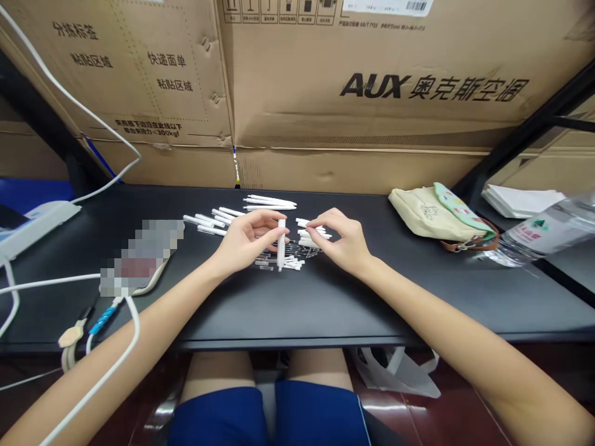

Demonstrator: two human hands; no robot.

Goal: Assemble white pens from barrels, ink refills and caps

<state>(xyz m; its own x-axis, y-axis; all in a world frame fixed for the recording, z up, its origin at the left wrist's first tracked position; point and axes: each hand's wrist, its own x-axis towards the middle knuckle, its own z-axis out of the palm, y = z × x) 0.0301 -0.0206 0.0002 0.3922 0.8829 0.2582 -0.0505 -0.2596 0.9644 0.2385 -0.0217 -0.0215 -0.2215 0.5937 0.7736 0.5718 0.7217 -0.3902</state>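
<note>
My left hand (255,236) grips a white pen barrel (281,243) upright between thumb and fingers, above the desk. My right hand (341,238) is closed in a pinch beside a small pile of white pen parts (308,238); whatever sits between its fingertips is too small to make out. Thin dark and clear pieces (290,249) lie under and between the hands, partly hidden. Short white pieces (294,263) are in front of them. Several white pens (269,202) rest in a row behind my left hand, and white barrels with clear ends (209,223) lie to its left.
On the left are a phone (144,257), a white cable (132,316) crossing my left arm, and a power strip (44,226). A cream pouch (418,214) and a clear water bottle (534,238) lie at the right. Large cardboard boxes (372,130) stand behind the black desk (279,313).
</note>
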